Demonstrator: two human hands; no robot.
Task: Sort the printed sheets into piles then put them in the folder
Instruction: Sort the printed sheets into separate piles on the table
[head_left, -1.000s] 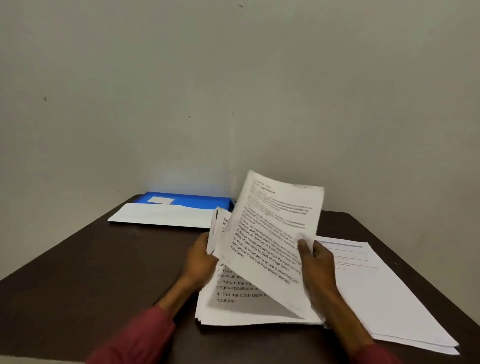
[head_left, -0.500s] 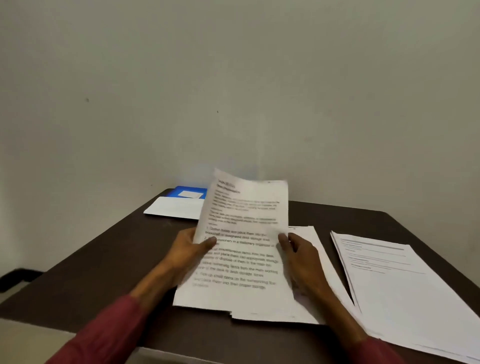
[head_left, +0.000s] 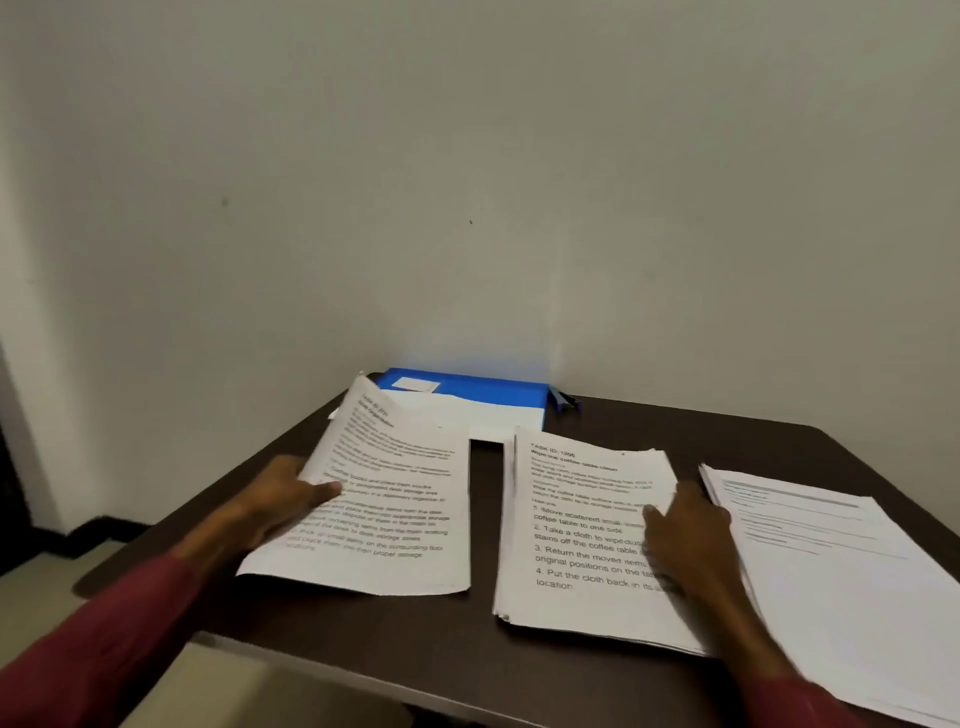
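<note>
My left hand (head_left: 283, 499) pinches the left edge of a printed sheet (head_left: 395, 504), thumb on top, and the sheet lies low over the dark table (head_left: 483, 649) at the left. In the middle sits a thick pile of printed sheets (head_left: 582, 540), and my right hand (head_left: 685, 535) rests on its right side with the fingers lying on the paper. A third pile of printed sheets (head_left: 841, 582) lies at the right edge. The blue folder (head_left: 483, 387) rests at the back against the wall, with a white sheet (head_left: 478, 415) lying across its front.
A dark pen (head_left: 563, 401) lies just right of the folder. The table stands in a corner of pale walls, with floor visible past its left and front edges.
The sheet I held up with both hands has gone left and down in my left hand. My right hand let go of it and settled on the middle pile.
</note>
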